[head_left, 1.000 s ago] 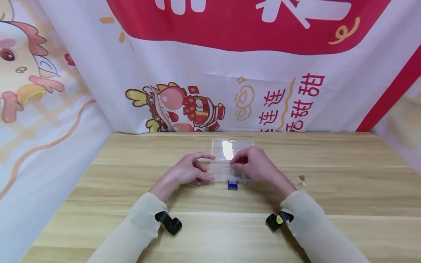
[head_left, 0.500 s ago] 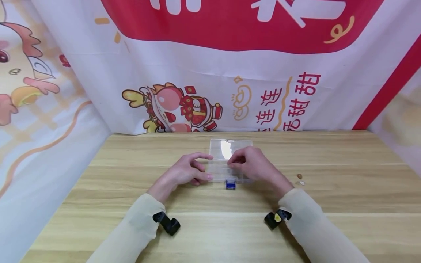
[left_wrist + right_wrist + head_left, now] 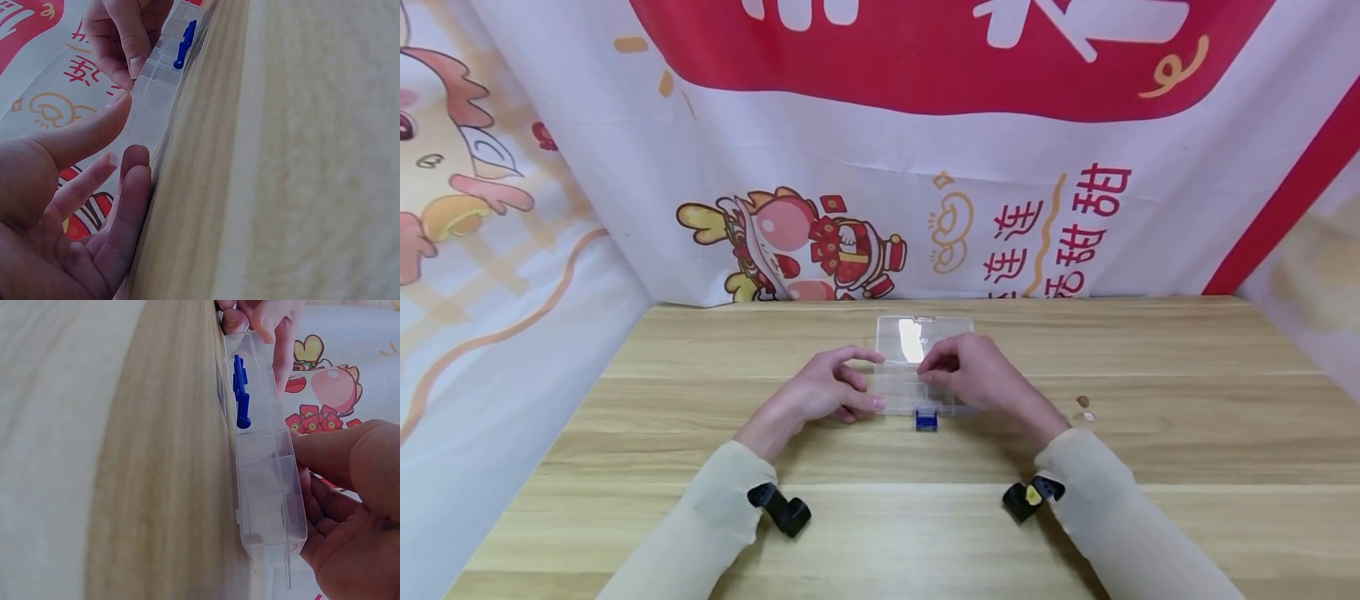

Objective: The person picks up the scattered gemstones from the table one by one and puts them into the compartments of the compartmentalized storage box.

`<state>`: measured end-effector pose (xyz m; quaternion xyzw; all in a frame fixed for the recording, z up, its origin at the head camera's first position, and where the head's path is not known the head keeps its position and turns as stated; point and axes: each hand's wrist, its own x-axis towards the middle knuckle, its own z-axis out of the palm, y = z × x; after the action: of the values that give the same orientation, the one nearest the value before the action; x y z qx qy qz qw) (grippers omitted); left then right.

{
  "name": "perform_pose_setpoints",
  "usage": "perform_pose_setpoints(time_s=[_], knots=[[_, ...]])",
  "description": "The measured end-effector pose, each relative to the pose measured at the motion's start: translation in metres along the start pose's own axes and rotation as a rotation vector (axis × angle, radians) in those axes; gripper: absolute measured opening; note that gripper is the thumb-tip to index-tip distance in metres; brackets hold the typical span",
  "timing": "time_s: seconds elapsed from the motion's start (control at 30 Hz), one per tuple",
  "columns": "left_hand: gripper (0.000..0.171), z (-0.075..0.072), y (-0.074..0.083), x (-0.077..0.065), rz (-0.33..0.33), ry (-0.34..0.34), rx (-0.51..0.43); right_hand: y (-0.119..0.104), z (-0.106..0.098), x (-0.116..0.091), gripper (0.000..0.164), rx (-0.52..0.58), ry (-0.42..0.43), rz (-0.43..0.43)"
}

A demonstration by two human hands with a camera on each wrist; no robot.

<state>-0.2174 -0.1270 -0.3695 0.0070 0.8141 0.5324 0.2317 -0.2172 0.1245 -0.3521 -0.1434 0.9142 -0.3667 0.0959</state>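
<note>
A clear plastic compartment box lies in front of me, its lid swung back behind it. A blue latch projects from its front. My left hand holds the box's left end, thumb at the front corner and index finger at the back. In the left wrist view its other fingers lie beside that end. My right hand is over the right half, thumb and index fingertips together at the inner dividers. I cannot tell whether anything sits between those tips.
A small brown seed-like piece and a whitish one lie on the wooden table, right of the right wrist. A printed cloth hangs behind the table's back edge. Each sleeve carries a black wrist camera.
The head view has shifted slightly. Both hands stay in the same places at the box, with no clear movement of the fingers.
</note>
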Motion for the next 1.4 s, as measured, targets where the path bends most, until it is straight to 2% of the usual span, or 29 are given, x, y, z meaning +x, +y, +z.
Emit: perform_pose_setpoints(time_s=[0.83,1.17,1.4], knots=[[0.055,0.0004,-0.0022,-0.0005,-0.007,-0.003,0.003,-0.0018,0.0023,-0.0016,0.010,-0.038,-0.012,0.003],[0.055,-0.0004,-0.0007,-0.0018,-0.007,0.004,0.008,-0.0003,0.0007,-0.0026,0.014,-0.060,-0.010,-0.064],[0.055,0.0009,0.0008,-0.0003,-0.002,0.001,0.013,0.0009,-0.0041,-0.0052,0.017,-0.060,0.005,-0.081]])
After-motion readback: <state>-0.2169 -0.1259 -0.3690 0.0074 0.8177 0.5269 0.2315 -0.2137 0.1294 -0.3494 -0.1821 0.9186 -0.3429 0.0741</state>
